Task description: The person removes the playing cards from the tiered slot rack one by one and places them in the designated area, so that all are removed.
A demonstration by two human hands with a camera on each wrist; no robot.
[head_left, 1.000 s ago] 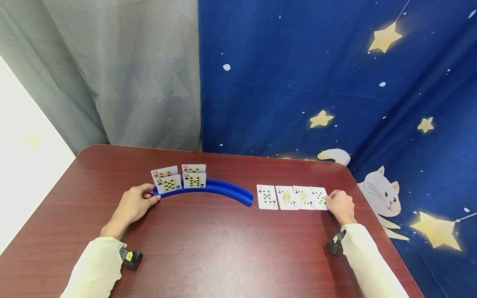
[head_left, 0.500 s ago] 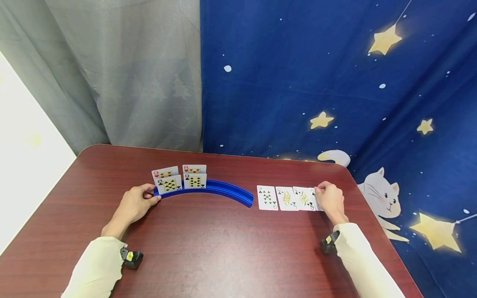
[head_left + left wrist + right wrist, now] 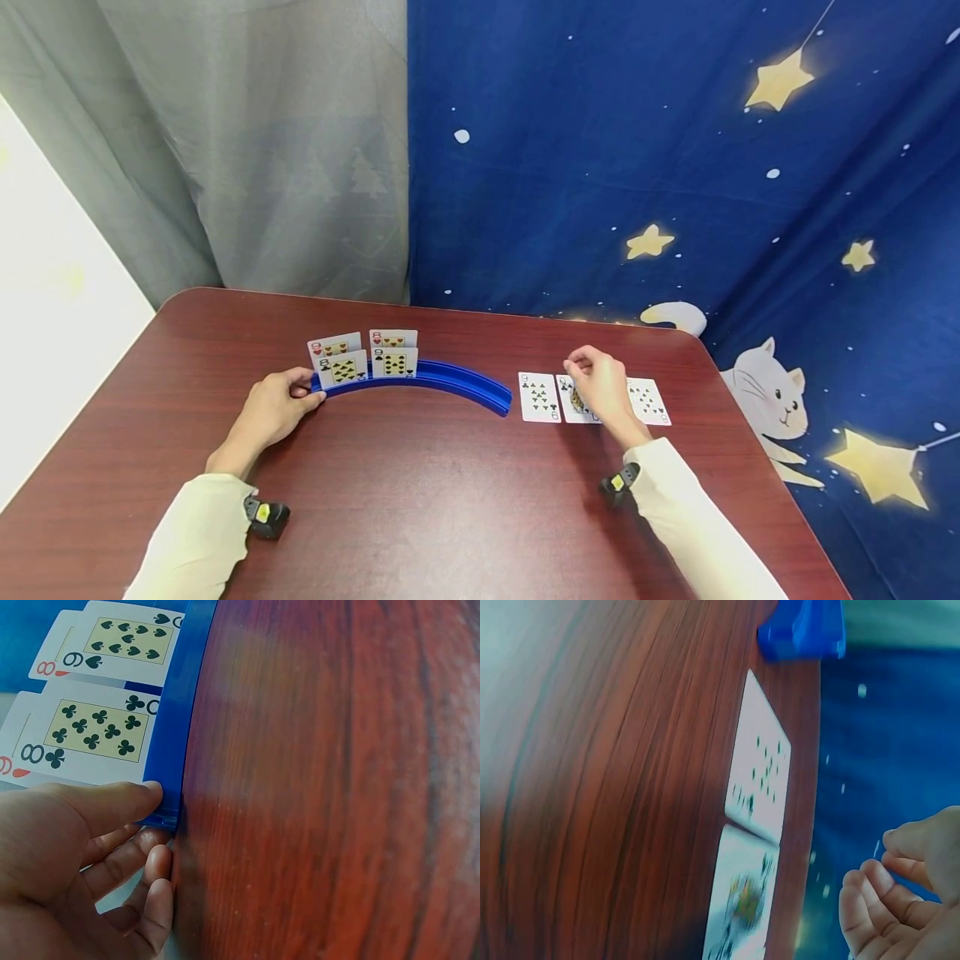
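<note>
A blue curved card holder lies on the table with playing cards standing in its left half. The left hand pinches its left end, thumb on the near edge, fingers behind. In front stand an eight of clubs and a nine of spades; red cards show behind both. To the right, a row of playing cards lies face up. The right hand is over its middle, fingers loosely curled, with no card seen in them. It partly covers a queen and hides the card beside it.
A nine of clubs forms the row's left end, near the holder's right tip. At the other end lies a black-suited card. The brown table backs onto a grey curtain and a blue starry curtain.
The right hand has moved left along the row, from the rightmost card to over the queens, uncovering the rightmost card. The left hand has stayed on the holder's end.
</note>
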